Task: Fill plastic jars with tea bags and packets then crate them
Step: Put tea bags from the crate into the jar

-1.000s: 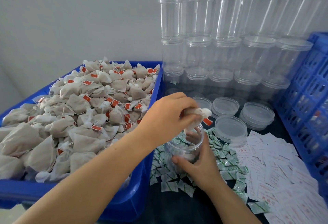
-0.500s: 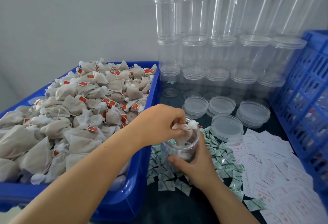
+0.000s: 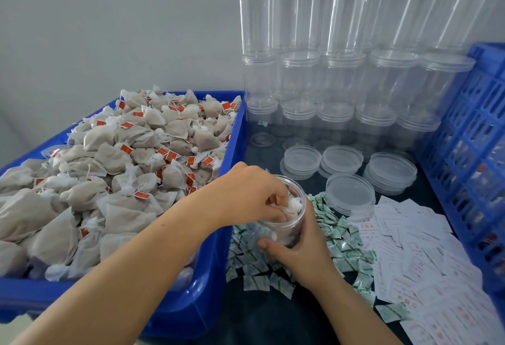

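Note:
A clear plastic jar (image 3: 293, 225) stands on the dark table beside the blue bin (image 3: 210, 298). My right hand (image 3: 303, 251) grips the jar from the front right, thumb across its near wall. My left hand (image 3: 246, 197) reaches over the jar's mouth, its fingertips inside and pinching a white tea bag (image 3: 293, 205) that sits in the opening. The blue bin holds a heap of tea bags (image 3: 109, 169) with red tags. Small green-and-white packets (image 3: 338, 241) lie scattered around the jar's base.
Stacked empty clear jars (image 3: 344, 52) line the back wall, with clear lids (image 3: 349, 194) piled in front of them. White printed slips (image 3: 426, 257) cover the table at the right. A blue lattice crate (image 3: 470, 159) stands along the right edge.
My left hand has come down from above the jar and pushed the tea bag into its mouth. My right hand keeps its hold on the jar.

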A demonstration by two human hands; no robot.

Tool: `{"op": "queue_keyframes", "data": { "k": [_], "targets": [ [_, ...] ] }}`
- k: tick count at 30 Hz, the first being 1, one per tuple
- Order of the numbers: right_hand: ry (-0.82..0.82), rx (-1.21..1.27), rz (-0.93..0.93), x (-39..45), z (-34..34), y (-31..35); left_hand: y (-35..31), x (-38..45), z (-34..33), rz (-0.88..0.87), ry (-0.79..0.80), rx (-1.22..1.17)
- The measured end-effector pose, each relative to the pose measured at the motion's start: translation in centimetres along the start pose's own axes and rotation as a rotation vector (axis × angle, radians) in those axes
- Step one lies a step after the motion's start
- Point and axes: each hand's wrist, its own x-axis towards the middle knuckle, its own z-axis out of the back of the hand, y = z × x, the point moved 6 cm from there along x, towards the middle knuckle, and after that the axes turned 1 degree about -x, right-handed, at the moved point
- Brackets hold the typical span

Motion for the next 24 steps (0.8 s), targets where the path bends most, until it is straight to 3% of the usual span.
{"op": "queue_keyframes", "data": {
  "k": [6,10,19,24],
  "targets": [
    [0.014,-0.002,-0.017,-0.1,0.1,-0.3,0.0,0.1,-0.5,-0.019,0.066,-0.009],
    [0.041,-0.041,-0.029,-0.2,0.1,-0.7,0.0,0.1,-1.3,0.0,0.205,-0.036],
    [0.033,-0.073,-0.023,-0.2,0.1,-0.3,0.1,0.1,-2.5,0.027,0.37,0.16],
    [0.047,-0.045,-0.03,-0.1,0.0,-0.2,0.1,0.3,-2.4,0.036,0.296,0.115]
  ]
}}
